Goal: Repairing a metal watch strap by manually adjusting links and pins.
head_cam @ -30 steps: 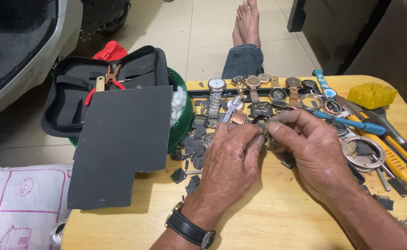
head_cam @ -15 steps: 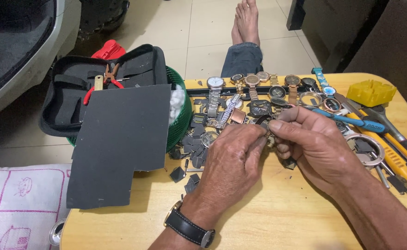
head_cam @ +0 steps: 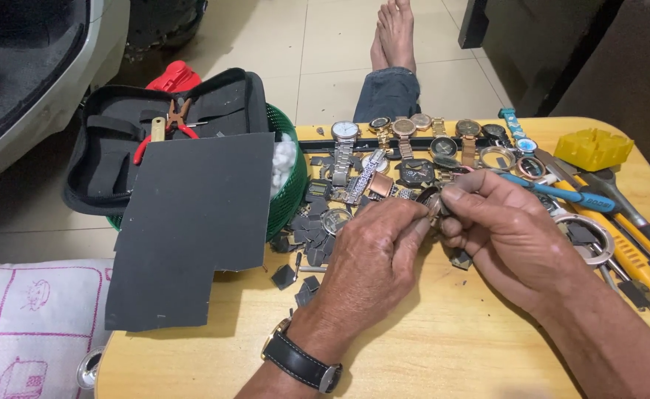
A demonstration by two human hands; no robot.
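A small round metal watch case sits pinched between both hands, held just above the yellow wooden table near the middle of the watch row. The left hand closes thumb and fingertips on its near edge; the right hand curls over it from the other side, thumb on top. Against the earlier views, the hands have drawn closer together and the case has turned slightly, suggesting it is being worked in the fingers rather than set down. Behind lie a line of wristwatches, a blue-handled tool, a yellow plastic block and a dark grey sheet.
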